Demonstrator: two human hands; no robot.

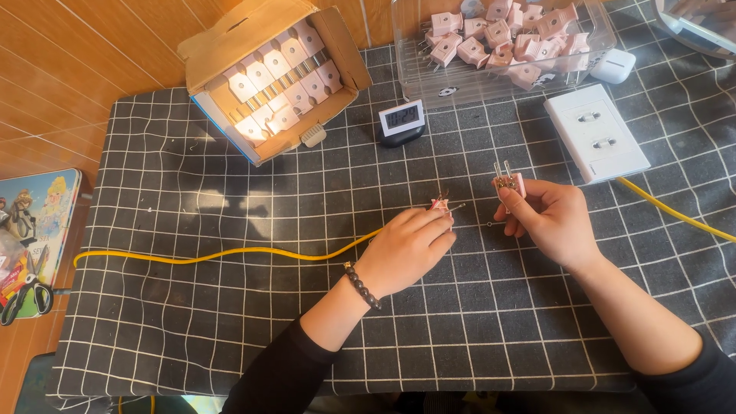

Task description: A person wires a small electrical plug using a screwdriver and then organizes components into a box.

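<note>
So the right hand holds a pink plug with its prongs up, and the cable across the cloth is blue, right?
Not quite: the head view shows the cable is yellow, not blue. The right hand does hold a pink plug with its prongs up, over the cloth.

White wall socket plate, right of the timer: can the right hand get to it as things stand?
Probably yes. The socket plate lies just beyond the right hand with bare cloth between, but that hand already holds a pink plug half.

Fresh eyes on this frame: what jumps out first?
Dead centre, two hands over a black grid cloth: the right hand pinches a pink plug, prongs up; the left hand holds a small pink part. A yellow cable trails left; behind, a cardboard box and a clear tub hold more plugs.
</note>
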